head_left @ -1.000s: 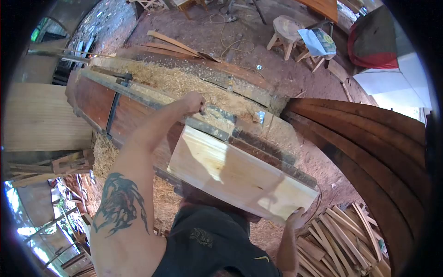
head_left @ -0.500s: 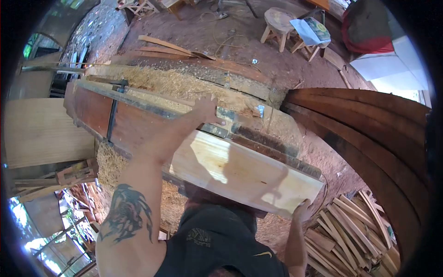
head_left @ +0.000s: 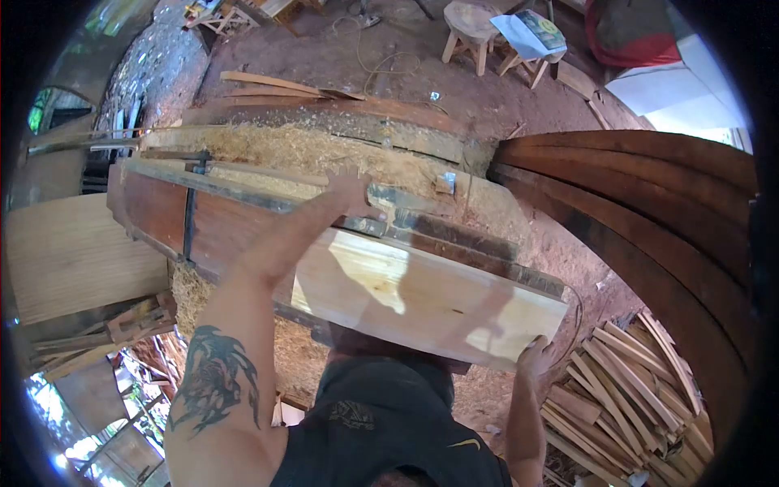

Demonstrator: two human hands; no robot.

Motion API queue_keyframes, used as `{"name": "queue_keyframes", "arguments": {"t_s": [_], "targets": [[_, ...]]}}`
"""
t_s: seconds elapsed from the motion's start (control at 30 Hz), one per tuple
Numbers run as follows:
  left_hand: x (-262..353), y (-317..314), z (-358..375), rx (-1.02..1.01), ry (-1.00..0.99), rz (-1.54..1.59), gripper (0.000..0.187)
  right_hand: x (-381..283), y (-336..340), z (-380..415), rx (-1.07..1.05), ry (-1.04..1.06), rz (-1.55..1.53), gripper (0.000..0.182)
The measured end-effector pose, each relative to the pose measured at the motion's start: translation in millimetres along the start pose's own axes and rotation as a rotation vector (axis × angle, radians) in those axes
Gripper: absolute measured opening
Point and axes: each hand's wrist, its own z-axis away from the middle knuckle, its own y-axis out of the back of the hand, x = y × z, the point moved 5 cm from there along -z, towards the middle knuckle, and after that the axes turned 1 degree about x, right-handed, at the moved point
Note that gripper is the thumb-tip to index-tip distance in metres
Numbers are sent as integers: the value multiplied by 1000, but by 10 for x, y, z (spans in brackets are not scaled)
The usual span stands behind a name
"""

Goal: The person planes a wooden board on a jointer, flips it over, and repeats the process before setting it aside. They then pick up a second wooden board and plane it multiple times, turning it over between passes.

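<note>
A wide pale board (head_left: pixel 430 296) lies flat along the bench in front of my body. My left hand (head_left: pixel 350 195), at the end of the tattooed arm, rests with fingers spread on the long dark rail (head_left: pixel 243 193) beyond the board's left part. At the near right corner of the board, my right hand (head_left: pixel 534 355) grips the end, its thumb on top and its other fingers partly hidden. A reddish board (head_left: pixel 223 231) lies on the bench to the left, with a dark metal bar (head_left: pixel 191 215) across it.
Long dark planks (head_left: pixel 633 187) curve along the right side. Below them is a pile of cut wood strips (head_left: pixel 633 373). Wood shavings (head_left: pixel 284 150) cover the ground beyond the bench. Two stools (head_left: pixel 471 24) stand at the top, and a pale panel (head_left: pixel 81 252) is at the left.
The view has shifted slightly. Both hands stay on the rail and the board's end, and the pale board shows little movement against the bench.
</note>
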Motion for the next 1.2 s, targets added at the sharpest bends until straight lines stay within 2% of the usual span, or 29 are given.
{"name": "queue_keyframes", "arguments": {"t_s": [0.03,0.13,0.23,0.33,0.53,0.63,0.73,0.83,0.93,1.03,1.13,1.2], "targets": [[-25,-24,19,-24,4,23,116,5,-25,4,4,5,16,20],[-124,-25,-80,-44,-146,-36,108,51,-96,11,-70,-73,-23,19],[-372,-98,-266,-78,-369,-70,96,72,-114,15,-63,-74,-10,18],[-387,-148,-242,-51,-319,-59,91,36,-59,2,-66,-43,-27,18],[-390,-78,-157,44,-240,-54,100,63,-106,-10,-108,-121,4,18],[-175,-114,-147,106,-213,-45,108,156,-142,0,-92,-457,-225,20],[3,94,-35,80,-155,-96,112,37,7,-50,-53,-669,-463,16],[283,138,-48,30,-126,-92,117,-56,62,-34,-157,-168,-16,17],[263,56,-147,-12,-178,-96,109,-30,41,-41,-111,-93,5,18],[-4,25,-249,-46,-390,-126,80,-18,26,-38,-89,-105,-13,12],[-330,150,-179,-45,-433,-312,56,-60,51,-45,-89,-95,16,15],[-292,280,-29,317,-488,-100,48,-69,57,-40,-68,-81,8,18]]}}
